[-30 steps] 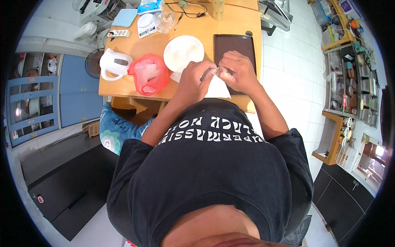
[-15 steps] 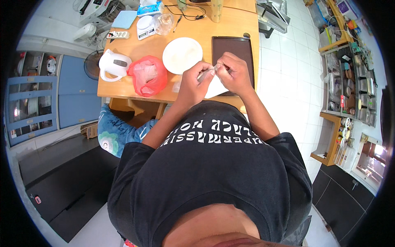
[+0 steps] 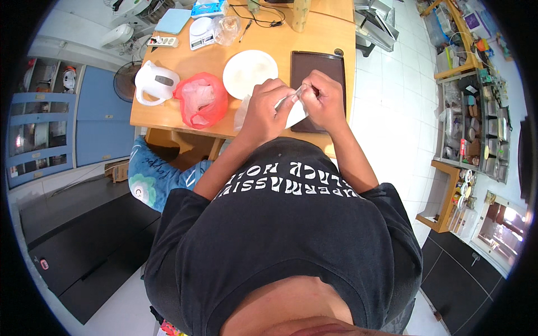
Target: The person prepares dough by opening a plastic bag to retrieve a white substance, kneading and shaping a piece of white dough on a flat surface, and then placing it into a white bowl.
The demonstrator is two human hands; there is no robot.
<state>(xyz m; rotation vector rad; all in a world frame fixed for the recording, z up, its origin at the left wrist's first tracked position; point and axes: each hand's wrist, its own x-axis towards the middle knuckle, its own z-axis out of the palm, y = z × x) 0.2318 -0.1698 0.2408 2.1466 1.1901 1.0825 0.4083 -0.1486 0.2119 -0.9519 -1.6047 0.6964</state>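
Over the front of the table, my left hand [image 3: 267,109] and my right hand [image 3: 324,101] meet with their fingertips closed. Between them they pinch a thin whitish piece [image 3: 295,94], mostly hidden by the fingers; its kind is too small to tell. Below the fingers shows a flat white surface [image 3: 297,114], and I cannot tell whether it joins the pinched piece. My right hand is over a dark brown tray [image 3: 317,60]. Just beyond my left hand lies a round white plate [image 3: 250,73]. Pale, see-through plastic [image 3: 241,113] shows beside my left wrist.
Left of the plate sit a red plastic bag [image 3: 203,109] and a white electric kettle [image 3: 157,82]. Farther back are a white kitchen scale [image 3: 202,35], a clear plastic bag [image 3: 226,29], a power strip [image 3: 163,42], a pen [image 3: 245,31] and a dark cable [image 3: 260,19].
My hands stay together at nearly the same spot, with the fingers slightly shifted around the whitish piece. More of the see-through plastic shows beside my left wrist. The whole view has tilted a little.
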